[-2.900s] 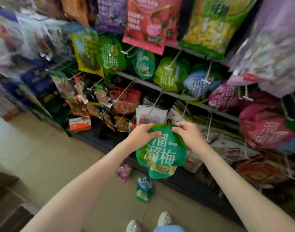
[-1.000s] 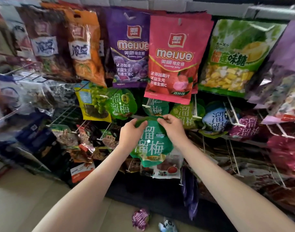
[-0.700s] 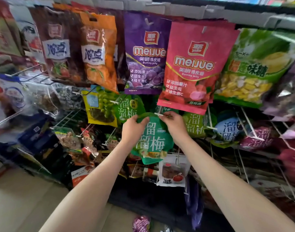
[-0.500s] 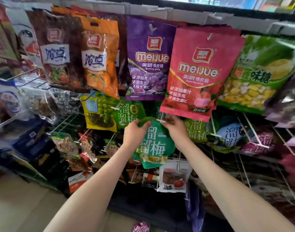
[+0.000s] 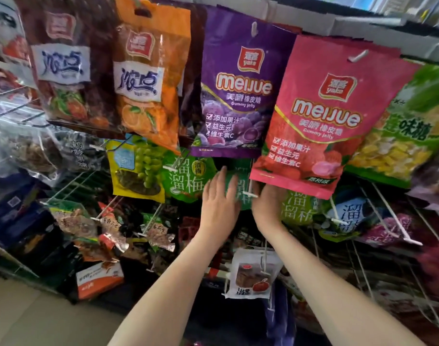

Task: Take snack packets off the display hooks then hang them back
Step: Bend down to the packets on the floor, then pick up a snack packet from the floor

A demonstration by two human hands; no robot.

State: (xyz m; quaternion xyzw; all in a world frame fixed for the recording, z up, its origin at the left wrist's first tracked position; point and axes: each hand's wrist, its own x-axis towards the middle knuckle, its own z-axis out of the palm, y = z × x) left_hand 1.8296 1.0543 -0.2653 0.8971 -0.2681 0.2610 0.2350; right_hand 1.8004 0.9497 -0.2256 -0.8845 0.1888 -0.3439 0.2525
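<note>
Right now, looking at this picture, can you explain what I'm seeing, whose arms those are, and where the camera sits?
There is no machine here. A person wears a wide-angle camera on the head, so you look down their two bare arms at a shop display of snack packets on hooks. The left hand lies flat against a green packet that sits on a white hook. The right hand is cupped at the packet's other side, partly tucked under a pink packet. A purple packet hangs beside that one. Whether the fingers pinch the green packet is hidden.
</note>
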